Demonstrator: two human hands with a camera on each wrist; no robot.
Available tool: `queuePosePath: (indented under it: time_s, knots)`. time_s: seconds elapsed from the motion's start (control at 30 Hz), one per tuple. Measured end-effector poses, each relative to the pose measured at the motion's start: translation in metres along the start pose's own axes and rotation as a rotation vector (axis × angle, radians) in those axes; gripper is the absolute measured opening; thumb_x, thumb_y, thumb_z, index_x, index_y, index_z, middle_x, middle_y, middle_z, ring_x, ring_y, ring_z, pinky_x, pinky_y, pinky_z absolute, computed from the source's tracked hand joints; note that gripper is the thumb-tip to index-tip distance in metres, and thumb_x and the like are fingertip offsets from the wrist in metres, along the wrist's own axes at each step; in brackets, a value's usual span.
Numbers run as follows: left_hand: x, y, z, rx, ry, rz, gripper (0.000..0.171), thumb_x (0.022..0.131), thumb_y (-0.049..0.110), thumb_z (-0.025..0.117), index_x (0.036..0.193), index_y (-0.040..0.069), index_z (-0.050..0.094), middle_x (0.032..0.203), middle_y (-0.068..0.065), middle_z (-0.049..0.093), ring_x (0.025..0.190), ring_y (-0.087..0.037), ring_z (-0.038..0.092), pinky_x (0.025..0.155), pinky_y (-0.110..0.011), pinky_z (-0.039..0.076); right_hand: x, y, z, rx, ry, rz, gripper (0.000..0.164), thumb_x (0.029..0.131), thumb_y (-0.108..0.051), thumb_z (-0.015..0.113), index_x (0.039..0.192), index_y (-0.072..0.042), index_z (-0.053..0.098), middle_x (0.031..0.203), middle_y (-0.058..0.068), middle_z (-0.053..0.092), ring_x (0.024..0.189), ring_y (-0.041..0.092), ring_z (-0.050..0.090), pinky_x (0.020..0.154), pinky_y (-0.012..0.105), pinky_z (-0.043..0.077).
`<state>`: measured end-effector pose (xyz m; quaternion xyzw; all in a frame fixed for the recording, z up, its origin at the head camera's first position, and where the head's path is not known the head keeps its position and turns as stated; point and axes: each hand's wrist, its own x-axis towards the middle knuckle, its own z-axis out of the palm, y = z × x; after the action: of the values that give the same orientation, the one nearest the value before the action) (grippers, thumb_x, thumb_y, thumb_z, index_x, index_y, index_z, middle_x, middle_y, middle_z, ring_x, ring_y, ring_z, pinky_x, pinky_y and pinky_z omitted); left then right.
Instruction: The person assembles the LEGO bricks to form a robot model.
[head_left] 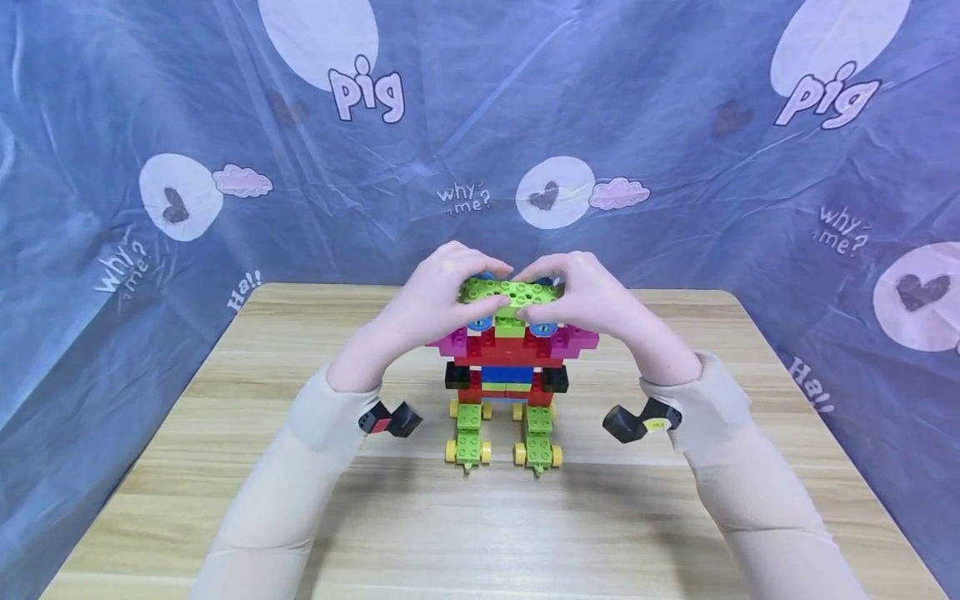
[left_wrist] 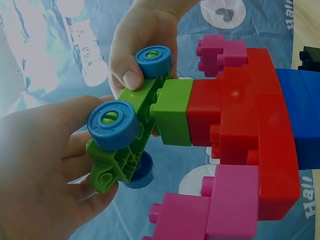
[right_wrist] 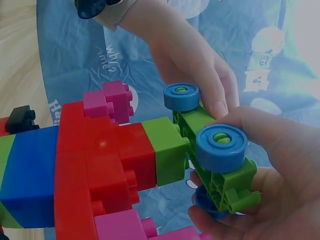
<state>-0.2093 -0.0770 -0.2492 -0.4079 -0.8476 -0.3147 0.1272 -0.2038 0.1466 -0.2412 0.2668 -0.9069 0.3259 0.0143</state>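
Between my two hands is a green toy car base [head_left: 510, 292] with blue wheels [left_wrist: 114, 125]. My left hand [head_left: 435, 296] grips one end of it, thumb at the near side and fingers behind. At the other end my right hand [head_left: 592, 296] holds it the same way. The base sits at the studs of a light-green brick [left_wrist: 172, 112], slightly tilted against it in the left wrist view. That brick tops a standing figure of red bricks [head_left: 510, 352], with magenta bricks [head_left: 576, 343] stepping out at both sides.
Lower on the figure are blue bricks [head_left: 506, 375] and black side bricks [head_left: 555, 379]. Two green wheeled bases [head_left: 469, 421] with yellow wheels [head_left: 451, 452] form its feet on the wooden table [head_left: 300, 467]. A blue printed cloth [head_left: 450, 142] hangs behind and along both sides.
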Motion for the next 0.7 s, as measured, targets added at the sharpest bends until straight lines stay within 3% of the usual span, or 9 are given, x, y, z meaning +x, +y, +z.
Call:
queuePosePath:
  time_s: [0.7]
  knots:
    - [-0.0076, -0.0057, 0.0073, -0.046, -0.006, -0.037, 0.034, 0.086, 0.026, 0.073, 0.115, 0.009, 0.070, 0.110, -0.004, 0.070, 0.104, -0.019, 0.053, 0.089, -0.036, 0.047, -0.0016, 0.0059, 0.0058, 0.020, -0.008, -0.029, 0.038, 0.076, -0.020, 0.075, 0.111, -0.007, 0.072, 0.099, 0.007, 0.070, 0.072, 0.019, 0.054, 0.059, 0.029, 0.045]
